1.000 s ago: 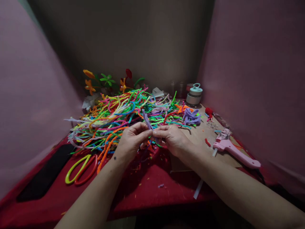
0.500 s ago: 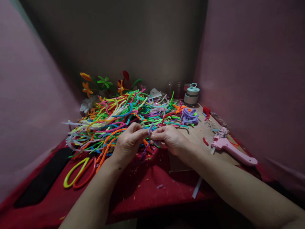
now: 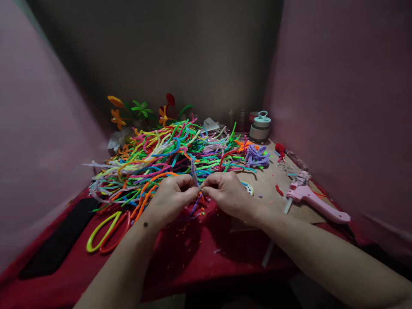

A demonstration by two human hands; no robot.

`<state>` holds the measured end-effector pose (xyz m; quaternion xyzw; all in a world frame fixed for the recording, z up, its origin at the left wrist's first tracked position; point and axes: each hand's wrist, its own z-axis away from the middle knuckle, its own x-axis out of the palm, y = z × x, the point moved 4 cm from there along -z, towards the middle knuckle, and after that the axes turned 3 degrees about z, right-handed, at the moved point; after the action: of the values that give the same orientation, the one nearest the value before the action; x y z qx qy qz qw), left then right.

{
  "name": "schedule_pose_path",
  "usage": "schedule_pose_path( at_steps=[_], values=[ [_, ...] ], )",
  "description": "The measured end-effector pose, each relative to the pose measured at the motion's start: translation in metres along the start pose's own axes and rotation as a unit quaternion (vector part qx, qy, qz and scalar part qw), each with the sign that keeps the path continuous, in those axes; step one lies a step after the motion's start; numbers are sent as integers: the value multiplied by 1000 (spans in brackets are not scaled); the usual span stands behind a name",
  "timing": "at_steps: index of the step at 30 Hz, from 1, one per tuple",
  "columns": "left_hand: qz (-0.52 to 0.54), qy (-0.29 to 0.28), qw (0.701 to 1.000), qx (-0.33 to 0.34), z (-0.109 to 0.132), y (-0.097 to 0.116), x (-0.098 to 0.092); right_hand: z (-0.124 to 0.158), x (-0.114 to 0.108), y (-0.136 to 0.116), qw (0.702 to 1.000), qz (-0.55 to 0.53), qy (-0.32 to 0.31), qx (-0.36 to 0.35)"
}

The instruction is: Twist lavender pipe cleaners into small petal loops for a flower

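Both hands meet over the front of the table, fingertips pinched together. My left hand is closed on a purple pipe cleaner, whose fuzzy end stands up above the fingers. From the other side my right hand pinches the same pipe cleaner close by; the part between the fingertips is hidden. Just behind the hands spreads a big heap of multicoloured pipe cleaners. To its right lies a bundle of purple pipe cleaners.
A pink glue gun rests on cardboard at the right, near a jar with a mint lid. Red-and-yellow handled scissors and a black flat object lie left on the red cloth. Pipe-cleaner flowers stand behind.
My hands have come slightly lower and tightened together. More of the purple pipe cleaner now sticks up above the fingers, and a round patterned disc shows behind my right wrist.
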<state>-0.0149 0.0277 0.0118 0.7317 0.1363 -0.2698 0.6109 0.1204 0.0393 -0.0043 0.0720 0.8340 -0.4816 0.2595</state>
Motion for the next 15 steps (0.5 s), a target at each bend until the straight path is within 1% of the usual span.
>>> schedule_pose_path(
  at_steps=[1, 2, 3, 4, 5, 6, 7, 8, 10, 12, 13, 15],
  values=[
    [101, -25, 993, -56, -1, -7, 3, 3, -1, -6, 997, 43, 24, -55],
    [203, -55, 972, -102, -2, -12, 7, 6, -2, -13, 989, 84, 44, -111],
    [294, -87, 942, -137, -3, -16, 11, 10, -3, -18, 978, 118, 60, -163],
    [369, -115, 908, -162, -3, -18, 15, 12, -3, -23, 966, 141, 72, -204],
    [422, -135, 879, -176, -2, -19, 17, 14, -4, -26, 958, 153, 78, -230],
    [450, -143, 863, -177, -2, -18, 18, 15, -6, -28, 954, 154, 83, -242],
    [456, -134, 864, -168, -2, -17, 17, 14, -8, -28, 956, 142, 89, -239],
    [445, -107, 877, -149, -2, -15, 14, 13, -11, -28, 962, 118, 100, -224],
    [391, -15, 916, -85, -1, -9, 4, 8, -17, -25, 980, 31, 110, -160],
    [315, 72, 946, -2, 2, 0, -8, 3, -19, -19, 989, -90, 92, -67],
    [277, 96, 955, 43, 3, 4, -11, 1, -18, -16, 986, -149, 71, -21],
    [203, 102, 965, 129, 6, 13, -13, -1, -14, -12, 971, -234, 28, 41]
  ],
)
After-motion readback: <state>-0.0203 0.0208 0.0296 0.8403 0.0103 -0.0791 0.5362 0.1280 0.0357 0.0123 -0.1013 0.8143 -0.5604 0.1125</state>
